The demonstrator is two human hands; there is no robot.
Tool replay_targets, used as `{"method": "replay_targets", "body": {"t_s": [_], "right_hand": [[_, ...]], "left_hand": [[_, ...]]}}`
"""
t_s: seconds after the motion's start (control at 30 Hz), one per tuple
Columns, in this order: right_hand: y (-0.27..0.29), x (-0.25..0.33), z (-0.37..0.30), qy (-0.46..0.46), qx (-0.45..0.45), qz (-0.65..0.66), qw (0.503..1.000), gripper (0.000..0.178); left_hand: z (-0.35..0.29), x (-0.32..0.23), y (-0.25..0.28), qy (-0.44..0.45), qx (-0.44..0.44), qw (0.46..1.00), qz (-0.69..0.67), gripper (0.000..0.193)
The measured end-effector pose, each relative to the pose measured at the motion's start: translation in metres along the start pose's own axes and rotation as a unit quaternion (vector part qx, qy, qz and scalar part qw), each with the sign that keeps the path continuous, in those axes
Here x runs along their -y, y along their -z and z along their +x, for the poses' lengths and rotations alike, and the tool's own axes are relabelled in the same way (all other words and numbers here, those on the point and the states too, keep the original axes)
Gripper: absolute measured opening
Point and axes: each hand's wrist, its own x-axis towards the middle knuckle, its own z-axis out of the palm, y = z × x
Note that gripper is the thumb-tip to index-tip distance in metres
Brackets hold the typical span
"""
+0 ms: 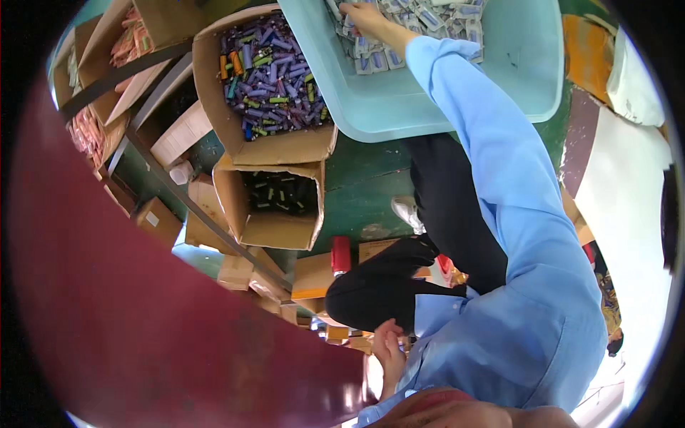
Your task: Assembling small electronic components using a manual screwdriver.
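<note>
My right arm, in a light blue sleeve, stretches up into a pale blue plastic bin [399, 118]. In the bin lies a heap of small clear packets [428, 28] with blue and white contents. At the heap's left edge, my right hand [369, 20] has its fingers closed on a small whitish packet [333, 8], partly cut off by the picture's top edge. My left hand [389, 349] rests low by my lap, beside the dark red tabletop [178, 321]. Its fingers are loosely bent and apart, with nothing seen in them.
Left of the bin, a cardboard box [285, 148] holds many purple, green and orange cylinders. A smaller box [275, 232] below it holds dark pieces. Metal rails [178, 189] and more cartons stand farther left. A red cylinder [341, 255] stands near my knee.
</note>
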Motion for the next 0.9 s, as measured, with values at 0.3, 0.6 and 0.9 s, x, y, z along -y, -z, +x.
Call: {"method": "replay_targets", "body": {"t_s": [0.3,0.6,0.9], "right_hand": [[-0.046,-0.021,0.038,-0.062,-0.025,0.058,0.996,0.046],[-0.041,-0.014,0.019,-0.048,0.026,0.120,0.991,0.047],[-0.047,-0.035,-0.006,0.082,-0.127,0.000,0.988,0.036]], "left_hand": [[-0.003,-0.006,-0.010,-0.026,0.036,0.996,0.083,0.033],[-0.002,0.006,-0.009,-0.026,0.009,0.990,0.139,0.032],[-0.006,0.008,-0.012,-0.059,0.039,0.988,0.141,0.043]]}}
